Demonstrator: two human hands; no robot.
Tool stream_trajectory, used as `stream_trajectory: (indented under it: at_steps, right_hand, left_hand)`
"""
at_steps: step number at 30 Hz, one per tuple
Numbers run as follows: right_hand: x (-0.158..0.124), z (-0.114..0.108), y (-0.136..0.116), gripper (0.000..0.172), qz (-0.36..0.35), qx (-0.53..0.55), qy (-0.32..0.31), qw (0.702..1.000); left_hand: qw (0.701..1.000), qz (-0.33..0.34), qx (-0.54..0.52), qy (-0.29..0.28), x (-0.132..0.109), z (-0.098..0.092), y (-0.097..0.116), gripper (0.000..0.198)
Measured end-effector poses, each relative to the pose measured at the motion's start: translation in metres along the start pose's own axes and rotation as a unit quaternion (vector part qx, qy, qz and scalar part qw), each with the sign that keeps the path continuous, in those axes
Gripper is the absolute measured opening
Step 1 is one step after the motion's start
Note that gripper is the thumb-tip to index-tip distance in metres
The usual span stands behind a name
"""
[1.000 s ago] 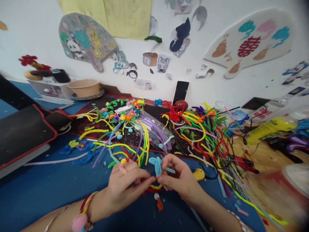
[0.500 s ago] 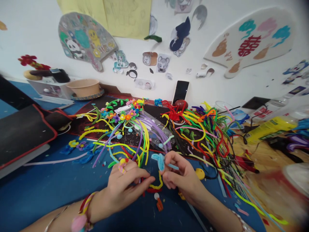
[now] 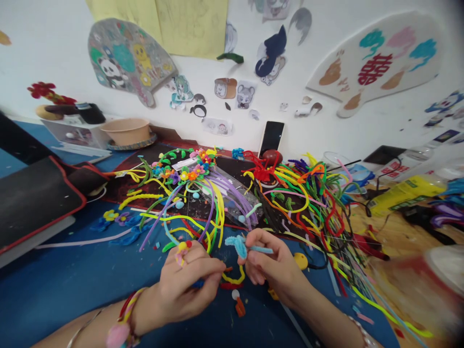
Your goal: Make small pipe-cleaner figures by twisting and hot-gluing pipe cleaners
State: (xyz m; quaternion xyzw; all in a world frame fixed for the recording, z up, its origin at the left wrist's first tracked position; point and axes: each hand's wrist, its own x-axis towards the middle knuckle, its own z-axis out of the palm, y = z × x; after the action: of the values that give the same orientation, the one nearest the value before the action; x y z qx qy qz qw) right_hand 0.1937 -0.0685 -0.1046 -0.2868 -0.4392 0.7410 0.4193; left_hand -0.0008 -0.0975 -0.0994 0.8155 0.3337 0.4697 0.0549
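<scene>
Right hand (image 3: 277,268) held a light-blue pipe-cleaner shape (image 3: 238,246) in a narrow pinch between thumb and fingers, just in front of the clear plastic bag (image 3: 232,200) of purple pipe cleaners. Left hand (image 3: 184,287) was curled narrow around a small blue piece (image 3: 197,284), with only part of it visible between the fingers. A ring of yellow and pink pipe cleaner (image 3: 181,252) sat on one finger of that hand, and a bracelet with a pink pom-pom (image 3: 118,333) circled its wrist. Both hands were below the bag, near each other but not touching. A curved yellow pipe cleaner (image 3: 232,278) lay on the blue mat (image 3: 72,275) between them, with an orange scrap (image 3: 239,308) farther from the bag. A cluster of pipe-cleaner flowers (image 3: 184,176) lay left of the bag, and a tangle of multicoloured pipe cleaners (image 3: 304,203) lay right of it. A smartphone (image 3: 271,137) stood upright behind it against the wall.
</scene>
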Motion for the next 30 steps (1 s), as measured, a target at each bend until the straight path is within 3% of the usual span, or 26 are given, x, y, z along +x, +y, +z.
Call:
stream_trajectory:
  at_steps: [5, 13, 16, 20, 25, 30]
  right_hand:
    - [0.002, -0.003, 0.005, 0.014, 0.015, -0.014, 0.001, 1.000]
    - [0.004, 0.002, 0.010, 0.017, 0.049, -0.042, 0.010, 0.998]
    - [0.004, 0.003, 0.011, 0.022, 0.055, -0.077, 0.021, 0.995]
    - [0.005, -0.002, 0.009, 0.022, 0.040, -0.103, 0.038, 0.993]
    - [0.010, -0.009, 0.003, 0.022, 0.022, -0.167, 0.044, 0.985]
    - [0.011, -0.011, -0.001, 0.022, 0.015, -0.205, 0.013, 0.979]
  left_hand:
    - [0.998, -0.058, 0.010, 0.018, 0.001, 0.003, -0.002, 0.027]
    - [0.987, -0.143, -0.063, -0.049, 0.003, 0.014, -0.002, 0.018]
    - [0.969, -0.200, -0.118, -0.086, 0.004, 0.014, -0.002, 0.006]
    - [0.934, -0.274, -0.179, -0.144, 0.010, 0.014, -0.005, 0.021]
    - [0.908, -0.305, -0.226, -0.177, 0.014, 0.013, -0.006, 0.029]
    - [0.904, -0.314, -0.227, -0.182, 0.013, 0.014, -0.005, 0.022]
